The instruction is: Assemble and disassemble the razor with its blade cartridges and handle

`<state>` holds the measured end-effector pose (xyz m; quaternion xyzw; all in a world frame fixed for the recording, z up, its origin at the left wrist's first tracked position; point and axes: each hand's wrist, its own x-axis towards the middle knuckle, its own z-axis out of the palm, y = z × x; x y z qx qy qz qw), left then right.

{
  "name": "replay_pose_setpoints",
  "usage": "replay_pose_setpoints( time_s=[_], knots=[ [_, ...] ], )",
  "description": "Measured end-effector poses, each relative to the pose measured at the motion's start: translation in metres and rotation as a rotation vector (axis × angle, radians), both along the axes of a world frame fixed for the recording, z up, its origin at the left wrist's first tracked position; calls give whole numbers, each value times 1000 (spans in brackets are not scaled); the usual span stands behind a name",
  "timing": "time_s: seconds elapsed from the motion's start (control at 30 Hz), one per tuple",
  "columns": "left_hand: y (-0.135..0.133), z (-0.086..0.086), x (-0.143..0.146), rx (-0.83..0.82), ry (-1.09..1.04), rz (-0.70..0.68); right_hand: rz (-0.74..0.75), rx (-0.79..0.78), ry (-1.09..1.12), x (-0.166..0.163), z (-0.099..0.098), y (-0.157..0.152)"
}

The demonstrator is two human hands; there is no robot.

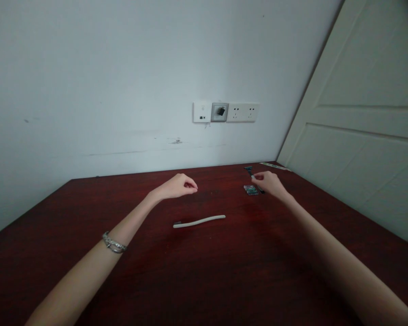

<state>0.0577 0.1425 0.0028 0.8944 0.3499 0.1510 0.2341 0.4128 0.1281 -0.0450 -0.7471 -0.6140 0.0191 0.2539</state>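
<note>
My left hand [177, 186] hovers over the dark red table [204, 271] with its fingers curled in loosely, and nothing shows in it. My right hand [269, 183] is at the far right of the table, fingers pinched on a small dark tool [249, 171] whose tip points away from me. Just left of that hand lies a small flat dark packet [250, 190]. A white curved handle-like stick [199, 221] lies on the table between my two arms. A silver bracelet [113, 243] is on my left wrist.
A white wall stands behind the table with a row of sockets and a switch [226, 112]. A cream panelled door [363, 136] closes off the right side. A thin pale strip [274, 166] lies at the table's far right corner.
</note>
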Motion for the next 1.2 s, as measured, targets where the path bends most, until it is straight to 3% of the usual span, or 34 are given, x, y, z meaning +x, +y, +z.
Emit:
replay_pose_setpoints(
  time_s=[0.13,0.27,0.5,0.87,0.97,1.1,1.2],
  knots=[
    [-11,-26,22,-33,70,-91,-80,-90,-71,45,-25,-8],
    [-22,-43,38,-35,117,-129,-35,-148,-86,50,-39,-11],
    [-38,-45,50,-24,211,-154,13,-177,-104,39,-44,-4],
    [-50,-57,52,170,357,-108,29,-179,-112,35,-41,-8],
    [-53,-53,52,303,353,-152,24,-144,-111,36,-31,-13],
    [-61,-39,57,654,269,-259,81,-31,-58,17,-7,-25],
    [-66,-32,66,914,172,-343,203,-22,220,-18,9,-39]
  ],
)
